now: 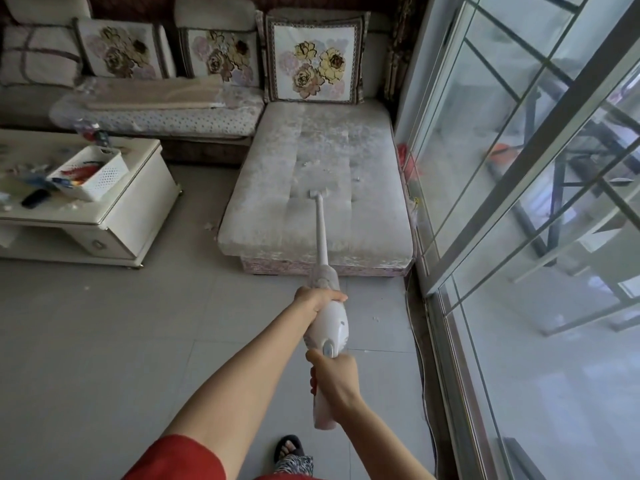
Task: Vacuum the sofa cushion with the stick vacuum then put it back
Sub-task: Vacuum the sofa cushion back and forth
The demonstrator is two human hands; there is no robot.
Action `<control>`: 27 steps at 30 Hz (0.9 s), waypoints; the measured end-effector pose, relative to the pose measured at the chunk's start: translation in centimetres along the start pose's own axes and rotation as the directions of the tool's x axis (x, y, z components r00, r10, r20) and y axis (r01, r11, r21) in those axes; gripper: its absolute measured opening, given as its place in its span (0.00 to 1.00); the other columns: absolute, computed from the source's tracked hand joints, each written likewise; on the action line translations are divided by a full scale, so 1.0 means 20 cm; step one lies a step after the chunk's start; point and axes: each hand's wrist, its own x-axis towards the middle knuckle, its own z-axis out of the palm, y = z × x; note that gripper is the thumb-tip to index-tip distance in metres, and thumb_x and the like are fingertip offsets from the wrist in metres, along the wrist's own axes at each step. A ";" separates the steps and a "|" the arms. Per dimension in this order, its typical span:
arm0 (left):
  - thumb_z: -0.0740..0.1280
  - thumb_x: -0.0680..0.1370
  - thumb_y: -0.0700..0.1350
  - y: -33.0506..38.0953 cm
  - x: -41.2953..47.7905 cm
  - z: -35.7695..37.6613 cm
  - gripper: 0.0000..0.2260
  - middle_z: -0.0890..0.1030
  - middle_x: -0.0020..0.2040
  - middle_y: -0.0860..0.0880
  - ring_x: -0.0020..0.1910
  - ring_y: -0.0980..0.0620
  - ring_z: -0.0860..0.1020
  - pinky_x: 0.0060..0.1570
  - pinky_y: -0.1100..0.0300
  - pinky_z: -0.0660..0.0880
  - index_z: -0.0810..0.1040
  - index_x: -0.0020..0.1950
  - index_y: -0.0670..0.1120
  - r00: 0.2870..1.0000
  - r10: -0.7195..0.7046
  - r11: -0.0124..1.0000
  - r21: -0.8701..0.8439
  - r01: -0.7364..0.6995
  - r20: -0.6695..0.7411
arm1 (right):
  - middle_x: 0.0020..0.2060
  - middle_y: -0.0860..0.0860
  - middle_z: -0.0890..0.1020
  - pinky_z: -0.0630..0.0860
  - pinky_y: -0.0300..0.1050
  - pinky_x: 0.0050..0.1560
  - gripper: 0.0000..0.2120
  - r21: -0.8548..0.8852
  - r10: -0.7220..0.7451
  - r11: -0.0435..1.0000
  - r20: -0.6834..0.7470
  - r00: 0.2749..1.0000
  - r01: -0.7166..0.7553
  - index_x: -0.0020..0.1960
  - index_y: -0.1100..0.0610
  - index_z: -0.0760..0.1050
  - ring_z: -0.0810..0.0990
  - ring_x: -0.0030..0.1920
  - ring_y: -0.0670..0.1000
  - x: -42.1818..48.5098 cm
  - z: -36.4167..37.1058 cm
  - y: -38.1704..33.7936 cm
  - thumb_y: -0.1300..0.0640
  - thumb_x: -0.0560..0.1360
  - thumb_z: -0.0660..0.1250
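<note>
A white stick vacuum (329, 327) points away from me, its thin tube reaching onto the pale sofa cushion (277, 216) of the chaise. The small nozzle (318, 193) rests on the cushion's middle, among small white scraps. My left hand (317, 299) grips the vacuum's body near the clear dust cup. My right hand (334, 375) is closed around the rear handle, thumb by the switch. The lower end of the handle sticks out below my right hand.
A flowered pillow (317, 57) leans at the cushion's back. A glass sliding door (519, 202) runs along the right, with a cord on the floor beside it. A white coffee table (114, 216) with a basket stands left. My sandalled foot (289, 448) is on grey tiles.
</note>
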 end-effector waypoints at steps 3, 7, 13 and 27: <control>0.80 0.60 0.52 -0.01 0.03 0.03 0.40 0.77 0.59 0.42 0.55 0.41 0.77 0.53 0.51 0.77 0.68 0.66 0.40 0.999 -0.032 0.997 0.070 0.032 -0.003 | 0.24 0.55 0.74 0.69 0.37 0.23 0.06 0.015 0.033 0.999 0.014 0.999 -0.034 0.33 0.62 0.73 0.71 0.21 0.50 0.02 -0.02 0.01 0.63 0.69 0.66; 0.80 0.61 0.53 0.00 0.04 0.05 0.41 0.76 0.61 0.42 0.57 0.40 0.76 0.53 0.51 0.77 0.66 0.68 0.41 0.998 -0.058 0.988 0.141 0.059 -0.007 | 0.24 0.55 0.74 0.69 0.38 0.24 0.08 0.022 0.047 0.999 0.019 0.999 -0.048 0.33 0.61 0.72 0.71 0.20 0.50 0.06 -0.03 0.02 0.62 0.69 0.67; 0.78 0.59 0.59 0.00 0.10 0.05 0.41 0.78 0.60 0.44 0.55 0.42 0.79 0.52 0.52 0.77 0.70 0.66 0.43 0.993 -0.089 0.981 0.179 0.074 0.079 | 0.26 0.53 0.73 0.70 0.38 0.26 0.11 0.149 0.089 0.983 0.110 0.990 -0.105 0.38 0.62 0.73 0.71 0.23 0.49 0.08 -0.06 0.01 0.56 0.75 0.64; 0.71 0.64 0.64 -0.04 0.21 0.04 0.30 0.82 0.42 0.42 0.38 0.45 0.81 0.37 0.58 0.77 0.77 0.56 0.44 0.902 -0.231 0.969 -0.002 0.248 0.365 | 0.26 0.52 0.72 0.67 0.38 0.26 0.16 0.183 0.096 0.978 0.053 0.994 -0.104 0.42 0.63 0.73 0.69 0.23 0.48 0.11 -0.08 0.01 0.52 0.80 0.59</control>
